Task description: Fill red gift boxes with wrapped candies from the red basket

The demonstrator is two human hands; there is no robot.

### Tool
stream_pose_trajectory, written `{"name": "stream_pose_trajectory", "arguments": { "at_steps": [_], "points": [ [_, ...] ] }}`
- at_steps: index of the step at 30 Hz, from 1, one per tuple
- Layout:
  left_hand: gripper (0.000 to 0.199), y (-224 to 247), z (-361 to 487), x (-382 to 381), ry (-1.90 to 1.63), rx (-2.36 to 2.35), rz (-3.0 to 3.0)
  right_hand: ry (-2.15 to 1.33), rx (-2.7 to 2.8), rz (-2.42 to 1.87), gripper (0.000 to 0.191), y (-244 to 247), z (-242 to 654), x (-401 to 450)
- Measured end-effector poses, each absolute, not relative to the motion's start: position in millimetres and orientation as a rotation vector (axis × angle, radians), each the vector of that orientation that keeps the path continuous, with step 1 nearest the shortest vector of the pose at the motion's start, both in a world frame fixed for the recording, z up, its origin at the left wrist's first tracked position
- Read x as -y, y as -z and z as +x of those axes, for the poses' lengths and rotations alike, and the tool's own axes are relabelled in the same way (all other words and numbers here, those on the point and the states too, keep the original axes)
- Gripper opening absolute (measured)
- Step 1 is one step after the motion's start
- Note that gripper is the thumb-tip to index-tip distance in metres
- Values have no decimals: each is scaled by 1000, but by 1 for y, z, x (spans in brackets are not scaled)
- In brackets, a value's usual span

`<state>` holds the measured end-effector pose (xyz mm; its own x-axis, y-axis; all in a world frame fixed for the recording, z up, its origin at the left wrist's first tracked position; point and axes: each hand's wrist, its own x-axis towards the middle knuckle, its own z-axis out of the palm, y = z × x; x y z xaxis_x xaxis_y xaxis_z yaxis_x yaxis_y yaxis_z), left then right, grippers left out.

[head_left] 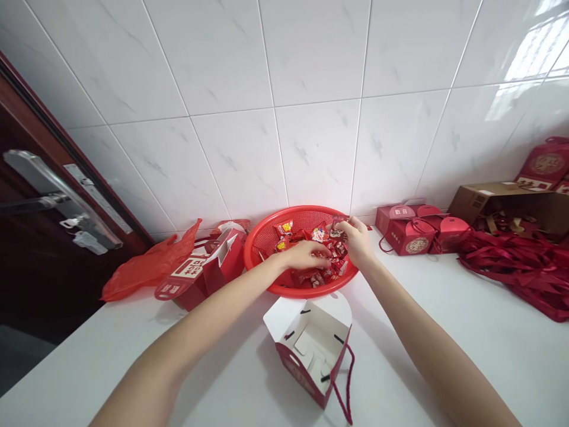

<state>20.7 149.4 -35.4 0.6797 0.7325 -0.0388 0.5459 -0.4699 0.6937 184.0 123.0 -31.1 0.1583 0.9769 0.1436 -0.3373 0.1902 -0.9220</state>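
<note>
A red plastic basket [258,237] holding several wrapped candies [320,235] stands against the tiled wall. Inside it, my left hand [307,255] reaches over the candies with its fingers curled; whatever lies under the fingertips is hidden. At the basket's right rim, my right hand [355,236] pinches a red-wrapped candy [338,223]. Just in front of the basket is an open red gift box [306,379] with a white inside and a dark red cord handle. Its flaps are spread, and neither hand touches it.
Red boxes [195,284] and a red plastic bag [146,270] lie left, near a door with a handle [62,196]. Closed red boxes [411,236], a cardboard box [471,204] and a heap of red ribbons [515,261] stand right on the white table [422,296].
</note>
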Motion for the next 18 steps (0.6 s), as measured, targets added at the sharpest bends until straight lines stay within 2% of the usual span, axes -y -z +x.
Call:
{"name": "stream_pose_trajectory", "arguments": {
  "at_steps": [3,8,14,18],
  "points": [
    [41,39,32,-138,6,-863,2557,-1134,920,-920,19,32,185,-123],
    [34,39,53,-143,297,-1072,2738,-1111,975,-980,20,34,187,-126],
    [27,32,48,-174,276,-1283,2651,-1172,905,-919,18,31,185,-127],
    [35,33,32,-188,148,-1316,2553,-1184,902,-920,18,29,184,-127]
  ]
}}
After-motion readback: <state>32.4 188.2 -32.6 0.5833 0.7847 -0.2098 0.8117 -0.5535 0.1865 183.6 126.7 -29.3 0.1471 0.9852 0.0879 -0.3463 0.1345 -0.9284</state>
